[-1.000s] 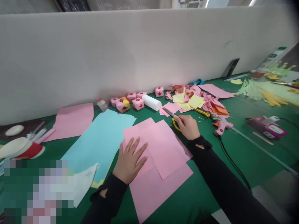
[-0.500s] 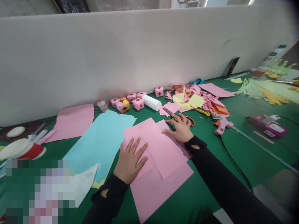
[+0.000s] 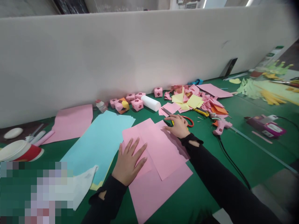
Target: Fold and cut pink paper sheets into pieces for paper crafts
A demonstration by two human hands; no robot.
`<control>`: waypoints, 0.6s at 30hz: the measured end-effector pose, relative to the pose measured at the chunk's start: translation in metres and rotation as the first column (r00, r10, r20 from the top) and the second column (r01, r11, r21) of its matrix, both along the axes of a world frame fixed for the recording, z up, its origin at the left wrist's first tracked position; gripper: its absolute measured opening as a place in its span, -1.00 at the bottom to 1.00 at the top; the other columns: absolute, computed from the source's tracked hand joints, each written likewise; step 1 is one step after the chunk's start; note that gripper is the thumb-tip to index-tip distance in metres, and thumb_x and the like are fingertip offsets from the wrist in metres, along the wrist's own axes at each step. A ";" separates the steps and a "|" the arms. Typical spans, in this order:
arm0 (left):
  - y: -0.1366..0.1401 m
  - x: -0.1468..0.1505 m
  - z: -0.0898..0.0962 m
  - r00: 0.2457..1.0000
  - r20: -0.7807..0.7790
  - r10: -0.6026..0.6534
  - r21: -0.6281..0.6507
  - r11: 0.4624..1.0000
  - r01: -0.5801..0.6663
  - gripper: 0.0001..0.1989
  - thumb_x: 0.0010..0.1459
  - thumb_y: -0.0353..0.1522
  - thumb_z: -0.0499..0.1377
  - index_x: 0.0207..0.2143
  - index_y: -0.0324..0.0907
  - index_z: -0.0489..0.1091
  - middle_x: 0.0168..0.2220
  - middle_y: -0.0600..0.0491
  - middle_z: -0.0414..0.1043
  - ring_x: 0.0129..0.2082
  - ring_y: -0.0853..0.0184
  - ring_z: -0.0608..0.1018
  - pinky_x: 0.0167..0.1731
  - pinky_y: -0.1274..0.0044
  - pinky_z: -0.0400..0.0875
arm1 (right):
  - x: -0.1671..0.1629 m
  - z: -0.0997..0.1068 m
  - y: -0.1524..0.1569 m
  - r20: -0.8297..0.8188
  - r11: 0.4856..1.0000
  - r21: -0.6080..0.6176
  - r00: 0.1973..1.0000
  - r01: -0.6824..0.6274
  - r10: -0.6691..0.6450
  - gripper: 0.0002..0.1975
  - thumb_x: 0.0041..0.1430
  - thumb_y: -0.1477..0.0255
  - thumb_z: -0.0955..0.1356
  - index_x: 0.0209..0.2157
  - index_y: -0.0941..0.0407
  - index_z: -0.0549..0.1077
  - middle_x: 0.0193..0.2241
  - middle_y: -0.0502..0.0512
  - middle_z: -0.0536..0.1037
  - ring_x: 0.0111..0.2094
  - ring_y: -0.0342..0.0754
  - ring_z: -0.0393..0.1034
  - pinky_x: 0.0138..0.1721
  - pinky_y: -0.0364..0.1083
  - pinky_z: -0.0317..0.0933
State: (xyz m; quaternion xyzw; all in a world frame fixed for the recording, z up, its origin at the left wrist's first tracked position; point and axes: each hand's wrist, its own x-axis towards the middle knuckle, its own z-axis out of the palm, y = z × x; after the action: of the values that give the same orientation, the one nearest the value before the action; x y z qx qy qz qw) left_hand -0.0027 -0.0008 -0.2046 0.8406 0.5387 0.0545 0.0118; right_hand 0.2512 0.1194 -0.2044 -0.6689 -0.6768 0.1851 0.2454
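My left hand (image 3: pixel 129 161) lies flat with fingers spread on a stack of pink paper sheets (image 3: pixel 161 155) on the green table (image 3: pixel 235 155). My right hand (image 3: pixel 178 125) rests at the far corner of the top pink sheet, fingers loose, holding nothing. Scissors (image 3: pixel 188 120) with red and yellow handles lie on the table just under and beyond that hand, their blades pointing left. Both arms wear black sleeves.
A light blue sheet (image 3: pixel 98 141) and another pink sheet (image 3: pixel 72 123) lie to the left. Folded pink paper cubes (image 3: pixel 137 104), a white roll (image 3: pixel 151 102) and a scrap pile (image 3: pixel 196 99) line the grey partition. A pink glue gun (image 3: pixel 220 126) with cable lies on the right, a paper cup (image 3: pixel 20 151) far left.
My right hand held the scissors a second ago; it has set them down and moved slightly left onto the pink sheet's corner. My left hand has stayed flat on the paper.
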 end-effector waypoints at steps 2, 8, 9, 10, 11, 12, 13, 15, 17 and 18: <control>0.000 0.000 0.000 1.000 -0.005 0.002 -0.001 1.000 -0.002 -0.48 0.29 -0.08 -0.09 0.28 0.18 -0.02 0.34 0.07 -0.01 0.31 0.00 0.05 0.16 -0.08 -0.07 | -0.005 0.000 0.003 -0.023 1.000 0.004 0.999 0.023 -0.023 -0.59 -0.12 0.23 0.48 -0.15 -0.04 0.52 0.09 0.11 0.35 0.23 0.33 -0.04 0.13 0.34 -0.18; 0.001 0.001 0.001 1.000 -0.003 0.000 0.016 1.000 0.000 -0.48 0.28 -0.08 -0.08 0.28 0.17 0.00 0.33 0.06 0.00 0.30 0.00 0.07 0.17 -0.07 -0.08 | -0.010 -0.002 0.004 -0.014 0.999 -0.002 0.999 0.033 -0.033 -0.67 -0.13 0.24 0.48 -0.25 -0.02 0.51 0.07 0.07 0.36 0.25 0.31 -0.11 0.14 0.35 -0.29; 0.001 0.001 0.001 1.000 -0.003 0.002 0.014 1.000 -0.002 -0.48 0.28 -0.08 -0.08 0.28 0.17 0.00 0.33 0.06 0.00 0.30 0.00 0.07 0.17 -0.07 -0.08 | -0.010 -0.002 0.004 -0.028 0.999 0.001 0.999 0.032 -0.032 -0.69 -0.14 0.25 0.48 -0.28 -0.02 0.51 0.06 0.07 0.37 0.24 0.31 -0.10 0.14 0.35 -0.30; 0.001 0.001 0.001 1.000 -0.002 0.003 0.010 1.000 -0.003 -0.48 0.28 -0.08 -0.08 0.28 0.17 0.00 0.33 0.06 0.00 0.30 0.00 0.07 0.16 -0.07 -0.08 | -0.009 -0.002 0.004 -0.043 0.999 0.006 0.999 0.032 -0.031 -0.71 -0.15 0.26 0.49 -0.31 -0.01 0.50 0.05 0.06 0.37 0.24 0.30 -0.09 0.14 0.35 -0.31; 0.001 0.001 0.001 1.000 -0.001 0.003 0.005 1.000 -0.003 -0.48 0.28 -0.08 -0.08 0.28 0.17 0.00 0.33 0.06 0.01 0.30 -0.01 0.07 0.16 -0.08 -0.08 | -0.009 -0.002 0.004 -0.058 0.999 0.008 0.998 0.031 -0.030 -0.72 -0.16 0.27 0.49 -0.33 -0.01 0.50 0.04 0.06 0.38 0.24 0.30 -0.08 0.14 0.35 -0.32; 0.001 0.001 0.001 1.000 0.000 0.004 0.002 1.000 -0.004 -0.48 0.28 -0.08 -0.08 0.27 0.17 0.00 0.33 0.05 0.01 0.30 -0.01 0.07 0.16 -0.08 -0.09 | -0.008 -0.002 0.004 -0.071 0.999 0.007 0.997 0.031 -0.030 -0.73 -0.17 0.28 0.48 -0.34 -0.01 0.49 0.04 0.06 0.38 0.24 0.30 -0.09 0.14 0.34 -0.33; 0.001 0.001 0.001 1.000 0.001 0.005 0.000 1.000 -0.005 -0.48 0.28 -0.08 -0.08 0.27 0.17 0.01 0.33 0.05 0.01 0.30 -0.01 0.07 0.16 -0.08 -0.09 | -0.008 -0.002 0.004 -0.082 0.999 0.004 0.996 0.033 -0.032 -0.73 -0.17 0.29 0.48 -0.34 -0.01 0.49 0.04 0.06 0.39 0.25 0.29 -0.09 0.14 0.33 -0.33; 0.001 0.001 0.001 1.000 0.002 0.006 -0.003 1.000 -0.006 -0.48 0.28 -0.08 -0.08 0.27 0.17 0.01 0.33 0.05 0.02 0.30 0.00 0.07 0.17 -0.07 -0.10 | -0.008 -0.001 0.003 -0.099 1.000 -0.009 0.995 0.028 -0.029 -0.74 -0.15 0.30 0.47 -0.33 0.00 0.48 0.03 0.07 0.41 0.25 0.28 -0.10 0.15 0.33 -0.34; 0.001 0.001 0.002 1.000 0.003 0.007 -0.004 1.000 -0.007 -0.48 0.28 -0.08 -0.08 0.27 0.17 0.01 0.33 0.05 0.01 0.31 0.00 0.07 0.17 -0.07 -0.10 | -0.008 0.001 0.002 -0.113 1.000 -0.019 0.994 0.007 -0.009 -0.77 -0.11 0.30 0.46 -0.33 0.00 0.48 -0.03 0.07 0.47 0.25 0.26 -0.07 0.15 0.36 -0.37; 0.001 0.001 0.002 1.000 0.002 0.006 -0.005 1.000 -0.006 -0.48 0.28 -0.08 -0.08 0.27 0.17 0.00 0.33 0.05 0.01 0.31 0.00 0.06 0.17 -0.07 -0.10 | -0.008 0.002 0.001 -0.120 1.000 -0.015 0.993 -0.009 0.007 -0.79 -0.10 0.31 0.45 -0.34 0.00 0.48 -0.07 0.06 0.50 0.25 0.25 -0.05 0.15 0.38 -0.39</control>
State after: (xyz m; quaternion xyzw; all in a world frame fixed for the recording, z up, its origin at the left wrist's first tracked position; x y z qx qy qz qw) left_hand -0.0016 0.0000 -0.2027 0.8389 0.5413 0.0541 0.0145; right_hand 0.2434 0.1205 -0.2021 -0.6557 -0.6622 0.2310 0.2797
